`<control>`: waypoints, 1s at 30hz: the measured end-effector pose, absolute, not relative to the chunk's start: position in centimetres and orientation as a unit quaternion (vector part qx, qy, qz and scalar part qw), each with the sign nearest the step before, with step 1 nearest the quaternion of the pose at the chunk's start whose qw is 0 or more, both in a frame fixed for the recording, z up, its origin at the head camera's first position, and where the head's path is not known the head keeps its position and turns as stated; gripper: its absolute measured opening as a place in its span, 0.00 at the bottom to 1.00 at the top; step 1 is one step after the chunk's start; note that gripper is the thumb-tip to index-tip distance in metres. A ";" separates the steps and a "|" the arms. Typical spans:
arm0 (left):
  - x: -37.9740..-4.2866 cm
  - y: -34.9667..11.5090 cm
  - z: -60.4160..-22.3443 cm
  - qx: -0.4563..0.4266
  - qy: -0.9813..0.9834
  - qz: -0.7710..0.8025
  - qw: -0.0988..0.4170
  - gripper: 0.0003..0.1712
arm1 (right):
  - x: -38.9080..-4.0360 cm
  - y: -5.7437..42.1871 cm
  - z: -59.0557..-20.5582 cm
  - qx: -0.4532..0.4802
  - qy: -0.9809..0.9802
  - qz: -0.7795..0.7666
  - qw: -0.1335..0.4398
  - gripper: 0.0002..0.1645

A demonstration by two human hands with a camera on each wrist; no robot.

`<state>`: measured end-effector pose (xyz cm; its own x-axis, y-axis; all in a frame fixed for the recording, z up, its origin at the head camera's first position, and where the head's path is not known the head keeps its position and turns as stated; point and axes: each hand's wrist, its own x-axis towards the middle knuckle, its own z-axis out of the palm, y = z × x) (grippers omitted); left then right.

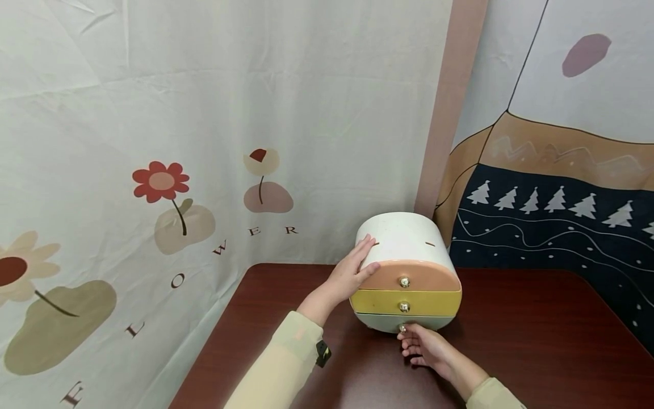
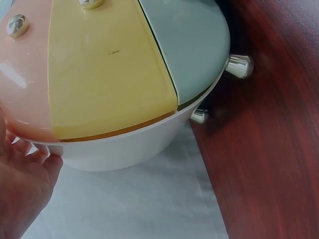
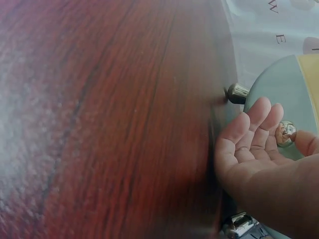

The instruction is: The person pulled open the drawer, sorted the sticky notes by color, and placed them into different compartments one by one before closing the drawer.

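Note:
A small rounded drawer cabinet with a white shell stands on the table. Its front has a peach drawer on top, a yellow drawer in the middle and a pale green drawer at the bottom, all pushed in. My left hand rests on the upper left of the shell, fingers extended along it and thumb near the peach drawer. Between thumb and forefinger, my right hand pinches the metal knob of the green drawer. The other right fingers are loosely bent below it.
Beneath the cabinet, short metal feet stand on the dark red wooden table. Behind hangs a pale curtain printed with flowers and letters. A dark cloth with white trees hangs at the right.

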<state>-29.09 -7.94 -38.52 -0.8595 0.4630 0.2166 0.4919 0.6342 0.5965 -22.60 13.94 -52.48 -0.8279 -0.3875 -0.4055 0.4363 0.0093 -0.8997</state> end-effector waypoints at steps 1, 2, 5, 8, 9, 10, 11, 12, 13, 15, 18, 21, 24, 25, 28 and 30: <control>-29.1 -8.0 -38.5 -0.264 -0.904 -0.336 0.022 0.42 | -22.6 13.9 -52.5 0.019 0.647 -0.703 0.293 0.22; -29.1 -8.0 -38.5 -0.263 -0.904 -0.337 0.022 0.42 | -22.6 13.9 -52.5 0.019 0.647 -0.703 0.294 0.22; -29.1 -8.0 -38.6 -0.261 -0.904 -0.337 0.021 0.41 | -22.5 13.9 -52.6 0.020 0.645 -0.704 0.295 0.23; -29.1 -8.1 -38.7 -0.262 -0.905 -0.335 0.022 0.40 | -22.5 13.7 -52.6 0.021 0.639 -0.711 0.294 0.23; -29.1 -8.1 -38.7 -0.262 -0.905 -0.334 0.024 0.40 | -22.5 13.7 -52.6 0.022 0.636 -0.713 0.293 0.23; -29.1 -8.1 -38.7 -0.263 -0.905 -0.333 0.025 0.40 | -22.4 13.6 -52.6 0.023 0.633 -0.717 0.291 0.23; -29.1 -8.1 -38.7 -0.264 -0.905 -0.332 0.027 0.40 | -22.4 13.5 -52.6 0.024 0.632 -0.719 0.290 0.23; -29.1 -8.1 -38.7 -0.264 -0.905 -0.332 0.027 0.40 | -22.4 13.5 -52.6 0.026 0.630 -0.720 0.288 0.23; -29.1 -8.1 -38.7 -0.264 -0.905 -0.332 0.027 0.40 | -22.3 13.4 -52.6 0.026 0.630 -0.722 0.286 0.23; -29.1 -8.1 -38.7 -0.263 -0.905 -0.334 0.028 0.41 | -22.3 13.3 -52.6 0.030 0.631 -0.722 0.283 0.23; -29.2 -8.1 -38.8 -0.263 -0.905 -0.333 0.026 0.41 | -22.1 13.3 -52.6 0.034 0.635 -0.718 0.282 0.25; -29.2 -8.0 -38.9 -0.264 -0.905 -0.333 0.026 0.40 | -22.0 13.4 -52.6 0.029 0.639 -0.714 0.285 0.27; -29.2 -7.9 -38.9 -0.264 -0.905 -0.333 0.022 0.39 | -21.8 13.7 -52.4 0.018 0.645 -0.705 0.293 0.29; -29.3 -7.9 -38.9 -0.264 -0.905 -0.333 0.021 0.39 | -21.7 13.8 -52.3 0.013 0.650 -0.700 0.295 0.31; -29.3 -7.9 -38.9 -0.264 -0.904 -0.335 0.019 0.39 | -21.3 14.3 -52.0 -0.003 0.668 -0.680 0.302 0.33; -29.3 -7.9 -38.9 -0.265 -0.901 -0.342 0.022 0.39 | -21.0 14.9 -51.6 -0.016 0.684 -0.662 0.306 0.33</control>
